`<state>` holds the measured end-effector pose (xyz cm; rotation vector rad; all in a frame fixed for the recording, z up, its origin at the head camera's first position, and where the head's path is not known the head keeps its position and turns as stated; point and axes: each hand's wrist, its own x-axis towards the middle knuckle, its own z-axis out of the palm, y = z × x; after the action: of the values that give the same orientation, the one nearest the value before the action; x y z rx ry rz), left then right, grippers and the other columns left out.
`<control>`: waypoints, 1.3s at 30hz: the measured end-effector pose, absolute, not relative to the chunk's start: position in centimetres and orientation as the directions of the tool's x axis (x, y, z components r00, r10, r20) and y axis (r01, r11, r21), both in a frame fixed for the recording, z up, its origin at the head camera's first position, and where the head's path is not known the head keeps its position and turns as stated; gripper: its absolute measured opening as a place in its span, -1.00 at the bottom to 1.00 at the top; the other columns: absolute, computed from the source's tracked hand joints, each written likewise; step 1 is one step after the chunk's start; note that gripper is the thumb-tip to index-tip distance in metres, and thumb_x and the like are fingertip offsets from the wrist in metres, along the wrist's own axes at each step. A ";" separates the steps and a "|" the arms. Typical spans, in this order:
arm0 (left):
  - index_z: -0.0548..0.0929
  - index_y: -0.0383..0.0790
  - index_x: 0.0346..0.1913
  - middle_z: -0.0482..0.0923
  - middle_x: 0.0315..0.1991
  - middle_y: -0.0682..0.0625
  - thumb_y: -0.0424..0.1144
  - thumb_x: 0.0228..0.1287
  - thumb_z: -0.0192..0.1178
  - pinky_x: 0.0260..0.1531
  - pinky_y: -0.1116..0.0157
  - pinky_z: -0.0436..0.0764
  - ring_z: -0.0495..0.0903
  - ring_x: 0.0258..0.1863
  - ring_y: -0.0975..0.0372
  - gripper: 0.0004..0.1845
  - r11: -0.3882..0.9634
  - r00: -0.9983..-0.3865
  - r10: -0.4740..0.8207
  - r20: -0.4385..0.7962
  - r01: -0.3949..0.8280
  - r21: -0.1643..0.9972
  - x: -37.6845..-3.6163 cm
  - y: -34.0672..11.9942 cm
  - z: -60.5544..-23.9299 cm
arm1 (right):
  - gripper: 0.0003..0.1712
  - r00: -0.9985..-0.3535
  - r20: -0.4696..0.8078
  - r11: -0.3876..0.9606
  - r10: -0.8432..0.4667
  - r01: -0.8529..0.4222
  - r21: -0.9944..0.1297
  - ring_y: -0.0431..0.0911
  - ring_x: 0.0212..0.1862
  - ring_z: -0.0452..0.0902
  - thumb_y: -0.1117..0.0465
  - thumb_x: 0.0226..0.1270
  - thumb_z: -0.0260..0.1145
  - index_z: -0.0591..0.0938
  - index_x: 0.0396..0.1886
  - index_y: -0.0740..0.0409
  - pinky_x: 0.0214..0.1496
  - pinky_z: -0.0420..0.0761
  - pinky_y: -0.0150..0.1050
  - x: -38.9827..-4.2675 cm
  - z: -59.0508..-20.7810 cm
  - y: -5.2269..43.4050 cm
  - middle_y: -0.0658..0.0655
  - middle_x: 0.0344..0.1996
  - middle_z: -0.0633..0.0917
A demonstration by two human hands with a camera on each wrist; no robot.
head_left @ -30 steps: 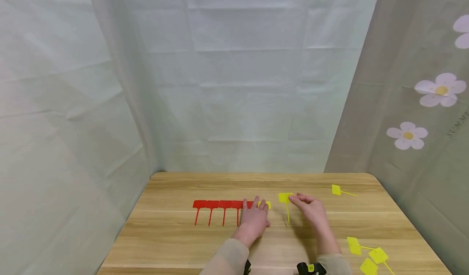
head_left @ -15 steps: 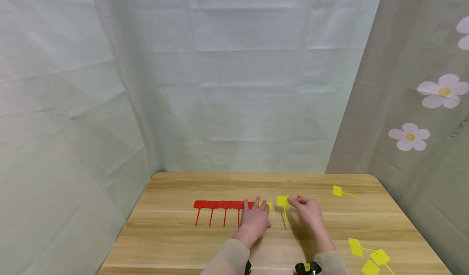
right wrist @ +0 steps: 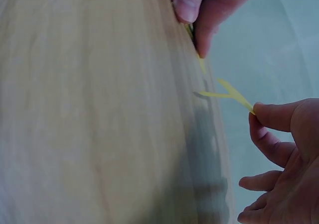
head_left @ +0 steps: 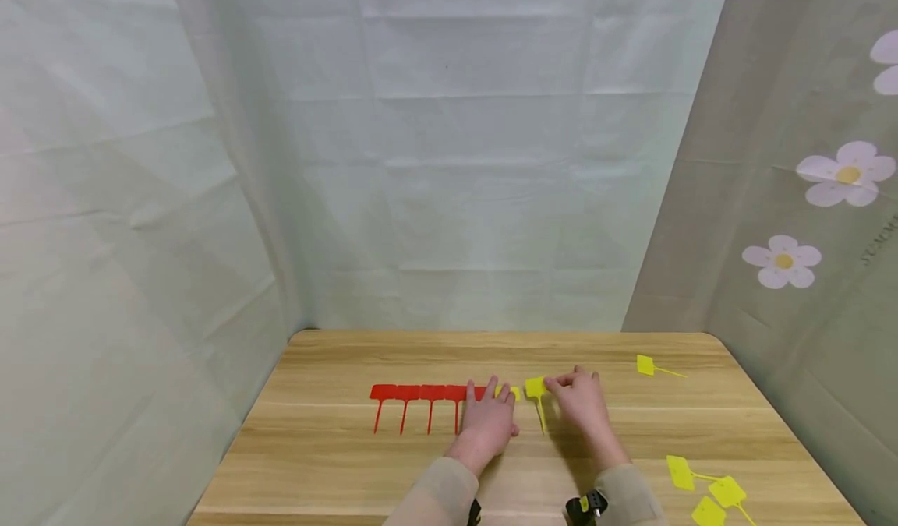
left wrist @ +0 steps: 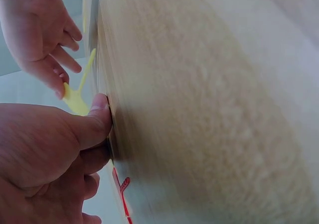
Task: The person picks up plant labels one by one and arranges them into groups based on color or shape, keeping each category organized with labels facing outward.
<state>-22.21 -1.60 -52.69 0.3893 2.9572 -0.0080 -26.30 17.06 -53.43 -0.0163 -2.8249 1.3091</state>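
My right hand [head_left: 578, 401] pinches a yellow cable-tie tag [head_left: 535, 387] by the right edge of its flat head. In the right wrist view the thumb and index finger hold this tag [right wrist: 232, 92] tilted, its tail tip near the tabletop. My left hand [head_left: 489, 417] presses with spread, straight fingers on the right end of a row of tags. Several red tags [head_left: 408, 393] make up most of that row, heads side by side, tails toward me. A yellow tag [head_left: 515, 393] lies at the row's right end, partly hidden under the left fingers.
One loose yellow tag [head_left: 645, 365] lies at the back right of the wooden table [head_left: 316, 464]. Nearer the front right is a loose group of yellow tags [head_left: 727, 491]. Pale cloth [head_left: 463, 199] hangs behind the table and along both sides.
My right hand has moved left with the yellow tag, which is now closer to the row's right end and turned a little. The left hand has stayed in place.
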 end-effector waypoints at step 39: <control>0.54 -0.01 0.55 0.42 0.57 0.10 0.16 0.42 0.36 0.57 -0.25 0.14 0.16 0.66 0.11 -0.28 0.968 -0.956 0.245 -0.162 0.251 -0.016 -21.9 -1.4 -52.3 | -0.64 -0.999 0.028 0.872 -0.033 -0.043 -0.488 0.78 0.51 -0.17 0.05 0.50 0.36 0.78 -0.45 0.19 0.51 -0.03 0.60 -27.1 -54.1 15.7 0.85 0.39 0.23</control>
<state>-21.90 -1.36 -52.30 0.3749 2.9578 -0.0541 -27.07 15.66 -54.07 0.0615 -3.0215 0.7889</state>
